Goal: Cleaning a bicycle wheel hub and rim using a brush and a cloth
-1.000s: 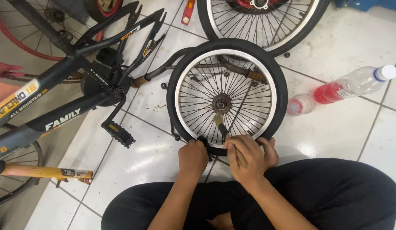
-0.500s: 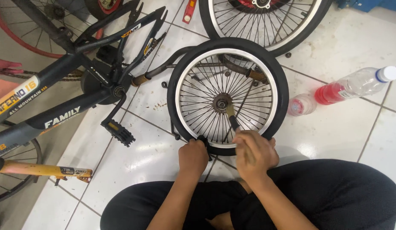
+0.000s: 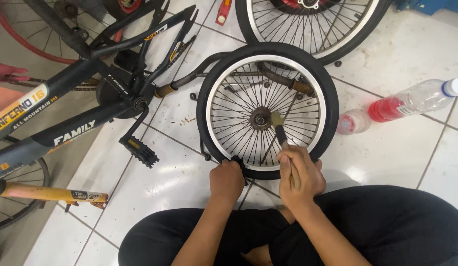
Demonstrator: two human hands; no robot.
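Brush (image 3: pixel 278 129) bristles are now laid against the hub (image 3: pixel 261 118) of the small wheel (image 3: pixel 266 109); a second ago both hands were bunched low at the near edge of the tyre, with no brush raised over the spokes. The right hand (image 3: pixel 299 176) has been lifted and is closed around the brush handle, the tool being angled up and inward through the spokes. The left hand (image 3: pixel 227 180) is clamped on the near side of the black tyre, knuckles upward, at the same spot as before. The wheel is lain flat on the white tiled floor (image 3: pixel 179 177), just ahead of the crossed legs. To the right, a clear plastic bottle (image 3: pixel 411 101) is seen on its side, with red liquid pooled toward its base. Beside it, near the tyre, a smaller clear container (image 3: pixel 353 121) with a pink tint is seen. A dark bicycle frame (image 3: pixel 81 98) is spread across the left.
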